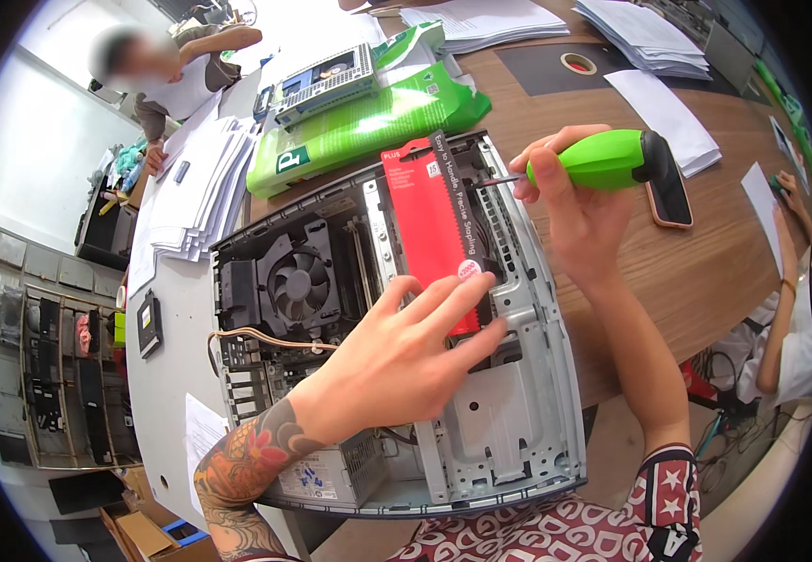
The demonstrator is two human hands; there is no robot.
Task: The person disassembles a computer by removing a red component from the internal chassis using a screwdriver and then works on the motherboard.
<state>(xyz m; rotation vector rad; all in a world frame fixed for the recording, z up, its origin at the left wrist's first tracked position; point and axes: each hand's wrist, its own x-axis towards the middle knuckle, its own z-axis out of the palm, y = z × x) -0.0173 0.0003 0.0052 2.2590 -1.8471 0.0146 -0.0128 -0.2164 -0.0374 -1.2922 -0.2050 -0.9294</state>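
Observation:
An opened desktop computer case [518,393] lies in front of me, its black fan [298,288] and metal frame exposed. My left hand [406,351] rests over it with fingers spread, fingertips on the lower end of a flat red and black package [420,220] lying across the case. In my right hand [570,206] is a screwdriver with a bulky green handle [603,159], held near the case's far right corner. Its thin shaft points left, toward the black edge of the package. Whether the tip touches anything I cannot tell.
Beyond the case lie a green plastic bag [368,126] and a metal drive cage [326,84]. A phone [670,195] is right of the screwdriver. Paper stacks [190,192] stand at left and far right. A tape roll [578,64] lies farther back. Other people sit nearby.

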